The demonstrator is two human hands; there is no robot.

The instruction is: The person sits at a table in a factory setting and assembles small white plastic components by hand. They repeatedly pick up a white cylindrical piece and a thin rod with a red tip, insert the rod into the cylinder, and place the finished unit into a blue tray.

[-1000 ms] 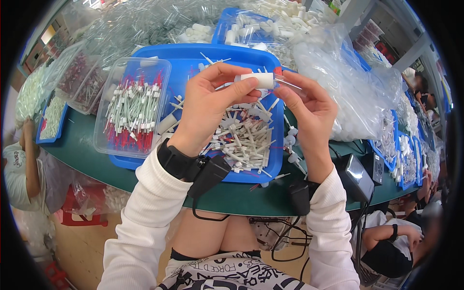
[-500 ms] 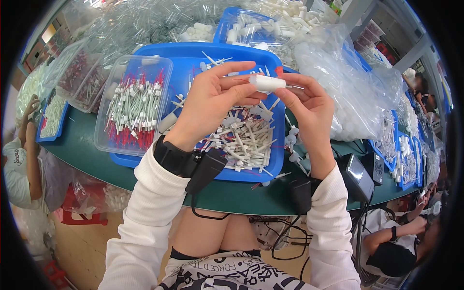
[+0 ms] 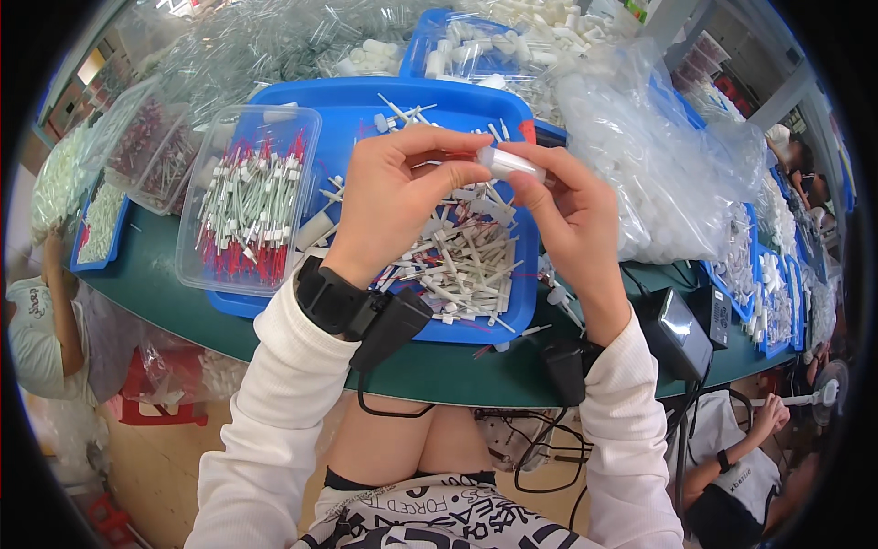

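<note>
Part of the small white tube (image 3: 508,165) is covered by the fingers (image 3: 549,174) of the right hand (image 3: 572,224); the far bins at the upper right are blurred.

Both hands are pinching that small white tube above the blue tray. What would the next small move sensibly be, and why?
Probably press the two ends together. The left hand and right hand each pinch one end of the small white tube, held level above the blue tray of loose white pieces; it is not yet put down.

Left hand (image 3: 393,197), right hand (image 3: 572,215), fingertips pinched together
</note>
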